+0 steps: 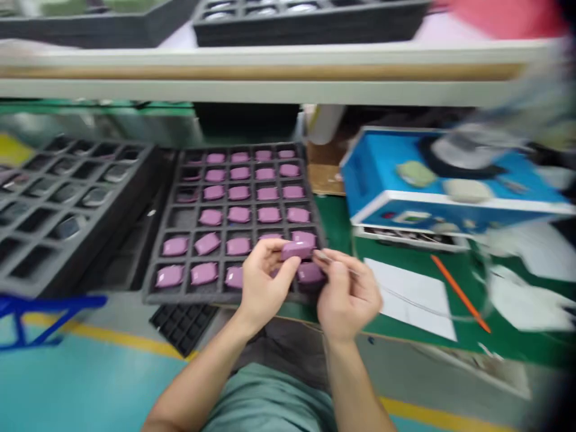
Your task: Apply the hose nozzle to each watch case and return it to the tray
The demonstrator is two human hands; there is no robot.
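My left hand pinches a small purple rounded casing between thumb and fingers, above the near right corner of a dark foam tray. Close beside it, my right hand is closed on a thin pen-like tool, whose tip points at the casing's right end; whether it touches I cannot tell. A thin clear tube runs rightward from near that hand. Similar purple casings lie in most of the tray's compartments, while darker thin pieces lie in a few at the far left.
Left stands another foam tray holding glassy dark pieces. A blue machine sits right, with a white paper and an orange stick before it. Overhead, a shelf carries more trays. A small black tray lies below.
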